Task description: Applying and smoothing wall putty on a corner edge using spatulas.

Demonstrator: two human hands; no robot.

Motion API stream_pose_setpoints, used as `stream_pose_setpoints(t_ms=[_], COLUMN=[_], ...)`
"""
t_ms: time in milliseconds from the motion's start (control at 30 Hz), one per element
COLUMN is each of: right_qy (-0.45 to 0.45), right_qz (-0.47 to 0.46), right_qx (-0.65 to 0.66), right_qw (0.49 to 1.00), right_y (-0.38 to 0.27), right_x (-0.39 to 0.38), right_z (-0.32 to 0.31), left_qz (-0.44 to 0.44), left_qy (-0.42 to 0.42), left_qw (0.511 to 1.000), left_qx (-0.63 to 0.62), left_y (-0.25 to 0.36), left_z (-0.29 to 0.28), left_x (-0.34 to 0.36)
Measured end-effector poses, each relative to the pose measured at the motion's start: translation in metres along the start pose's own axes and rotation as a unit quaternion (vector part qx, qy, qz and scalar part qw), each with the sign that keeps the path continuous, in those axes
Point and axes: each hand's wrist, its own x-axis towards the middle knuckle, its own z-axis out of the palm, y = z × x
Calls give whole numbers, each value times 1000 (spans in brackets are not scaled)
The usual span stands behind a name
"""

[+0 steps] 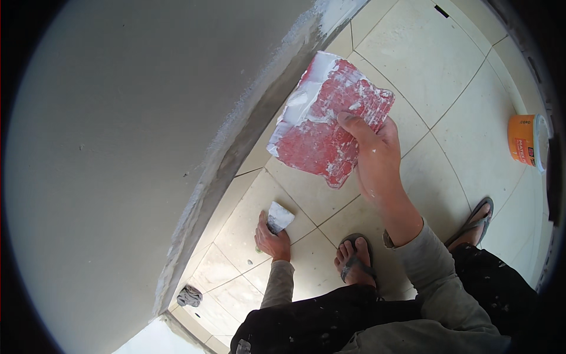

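Observation:
My right hand [377, 153] grips a flat red plastic board [312, 141] by one side, thumb on top. The board is smeared with white paste, thickest along its left and upper part. Lower and further left, my left hand [272, 241] is closed around a putty knife [280, 213] with a wide blade coated in white, its handle mostly hidden by my fingers. Beside both hands runs a grey wall [118, 147] with a rough strip of pale filler along its edge.
An orange bucket [519, 138] stands on the tiled floor [424, 65] at the far right. A grey crumpled rag [190, 295] lies by the wall's base at the lower left. My feet in dark flip-flops [365, 265] are below my hands.

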Motion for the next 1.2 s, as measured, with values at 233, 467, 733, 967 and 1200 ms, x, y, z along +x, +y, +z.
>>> stream_pose_setpoints(t_ms=[233,467,733,967,1200], right_qy=[30,-3,23,72,48], right_qz=[79,175,176,187,193], right_qx=[-53,-24,-64,-124,-138], right_qw=[995,984,982,972,970], right_y=[10,-10,-35,-54,-55], right_x=[-4,11,27,23,27], right_z=[-43,-86,-66,-50,-63], left_qz=[-31,-120,-60,-98,-138], left_qy=[-30,-72,-3,253,254], left_qw=[999,989,986,961,943], left_qx=[-2,-53,-155,-55,-164], left_y=[-22,-16,4,17,11], left_z=[-7,-11,-40,-98,-70], left_x=[3,8,22,114,145])
